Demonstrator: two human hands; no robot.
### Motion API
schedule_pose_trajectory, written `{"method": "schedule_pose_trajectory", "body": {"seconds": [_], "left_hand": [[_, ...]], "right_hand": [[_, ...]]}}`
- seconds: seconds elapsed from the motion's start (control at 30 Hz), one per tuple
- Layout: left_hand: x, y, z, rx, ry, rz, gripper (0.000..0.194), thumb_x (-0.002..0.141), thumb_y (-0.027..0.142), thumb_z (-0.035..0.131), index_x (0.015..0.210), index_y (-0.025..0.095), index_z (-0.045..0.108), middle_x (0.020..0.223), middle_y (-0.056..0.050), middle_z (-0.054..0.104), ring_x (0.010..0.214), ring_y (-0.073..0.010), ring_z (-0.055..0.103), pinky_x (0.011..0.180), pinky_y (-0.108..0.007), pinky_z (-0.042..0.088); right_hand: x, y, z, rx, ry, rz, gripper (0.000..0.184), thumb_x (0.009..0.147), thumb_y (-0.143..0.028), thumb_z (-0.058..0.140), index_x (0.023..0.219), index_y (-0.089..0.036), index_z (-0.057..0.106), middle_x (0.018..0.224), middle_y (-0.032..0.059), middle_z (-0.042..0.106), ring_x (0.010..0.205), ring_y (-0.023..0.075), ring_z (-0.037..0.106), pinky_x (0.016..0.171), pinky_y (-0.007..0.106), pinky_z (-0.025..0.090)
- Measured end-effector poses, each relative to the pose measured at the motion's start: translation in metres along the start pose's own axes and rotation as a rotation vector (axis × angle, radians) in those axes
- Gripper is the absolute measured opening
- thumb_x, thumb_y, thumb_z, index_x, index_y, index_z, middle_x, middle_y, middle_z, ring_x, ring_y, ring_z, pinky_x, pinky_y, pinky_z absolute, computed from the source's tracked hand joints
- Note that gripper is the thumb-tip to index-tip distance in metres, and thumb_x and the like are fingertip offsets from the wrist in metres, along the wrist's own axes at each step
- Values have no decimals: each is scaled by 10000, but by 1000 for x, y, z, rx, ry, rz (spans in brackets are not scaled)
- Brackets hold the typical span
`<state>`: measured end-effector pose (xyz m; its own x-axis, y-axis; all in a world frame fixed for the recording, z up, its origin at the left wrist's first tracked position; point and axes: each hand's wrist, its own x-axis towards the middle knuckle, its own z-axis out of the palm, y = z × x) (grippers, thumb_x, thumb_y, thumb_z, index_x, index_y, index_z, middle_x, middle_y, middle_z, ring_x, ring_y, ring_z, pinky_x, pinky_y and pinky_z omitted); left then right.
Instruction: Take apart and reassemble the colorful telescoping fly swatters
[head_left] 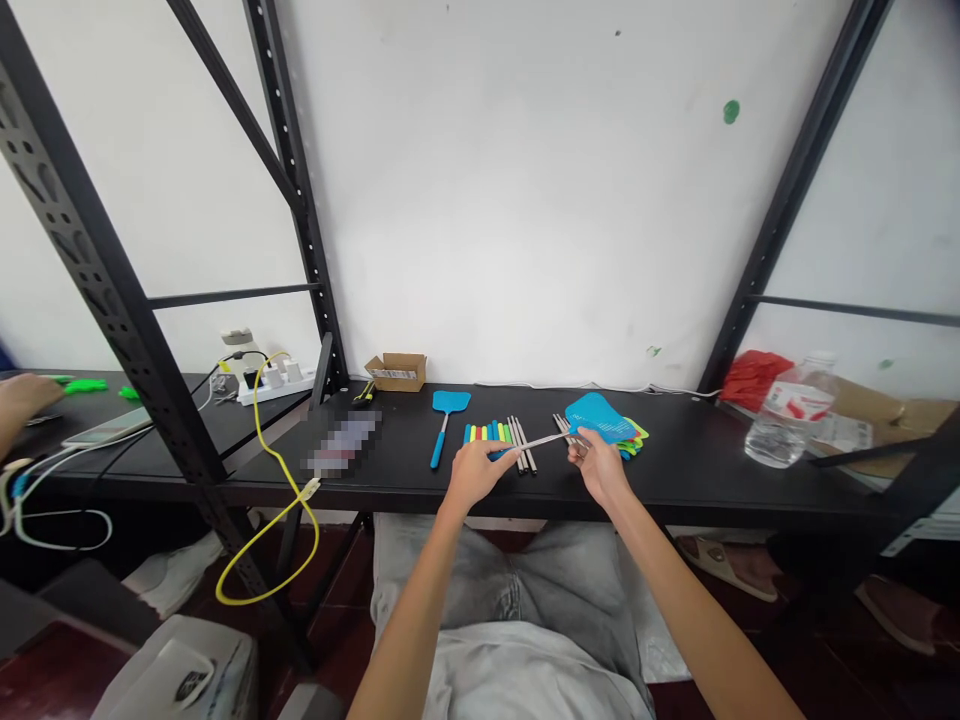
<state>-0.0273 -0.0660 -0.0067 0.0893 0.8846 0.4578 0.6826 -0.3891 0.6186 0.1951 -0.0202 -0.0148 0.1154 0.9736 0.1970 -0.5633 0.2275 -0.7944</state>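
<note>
A blue fly swatter (598, 414) with a thin metal rod is held level between both hands above the black table. My left hand (475, 472) is closed round its blue handle end. My right hand (598, 465) pinches the swatter where the rod meets the blue head. Under and beside my left hand is a row of coloured handles (484, 433) in blue, yellow, red and green. Several metal rods (523, 450) lie to their right. Yellow and green swatter heads (637, 437) are stacked partly hidden behind the held one. Another blue fly swatter (442, 425) lies whole on the left.
A small open cardboard box (397, 372) stands by the wall, near a blurred flat object (343, 445). A yellow cable (262, 597) loops off the table's left side. A water bottle (789, 412) and red bag (754, 378) stand right. Another person's hand (21, 400) shows far left.
</note>
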Motion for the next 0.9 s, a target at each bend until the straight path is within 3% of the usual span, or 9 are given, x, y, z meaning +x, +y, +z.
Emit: {"method": "schedule_pose_trajectory", "body": {"seconds": [0.27,0.47,0.57,0.73,0.9], "left_hand": [[1,-1,-1,-38,13,0,363,869,563,561,1016,308,773,1052,10,755,974,-228,673,787,-269,463],[3,-4,2,-75,39,-28,265,807,295,612,1033,303,750,915,30,743,767,-168,643,720,-256,437],[5,-7,5,-145,79,17,249,744,204,638,970,256,728,918,28,725,773,-151,630,716,-244,428],[7,-12,9,-227,106,69,71,745,209,657,816,198,660,867,16,710,799,-153,625,736,-250,428],[6,-14,9,-257,107,86,84,770,257,673,821,192,678,886,-5,723,820,-172,638,766,-276,442]], "right_hand": [[-3,-1,2,-34,-11,-21,254,610,-338,832,697,-181,652,769,36,729,495,108,555,449,239,445],[-3,1,0,-58,-32,-34,319,641,-375,831,870,-178,728,873,56,742,510,102,559,446,231,430],[-2,1,-2,-55,-34,-33,311,655,-386,818,881,-185,745,866,56,738,520,109,561,448,235,430],[-1,2,-3,-59,-19,-7,297,630,-410,812,812,-185,746,798,55,727,522,117,567,450,231,434],[0,2,-3,-59,-13,2,292,622,-409,809,788,-180,736,777,55,722,521,117,570,455,229,439]]}}
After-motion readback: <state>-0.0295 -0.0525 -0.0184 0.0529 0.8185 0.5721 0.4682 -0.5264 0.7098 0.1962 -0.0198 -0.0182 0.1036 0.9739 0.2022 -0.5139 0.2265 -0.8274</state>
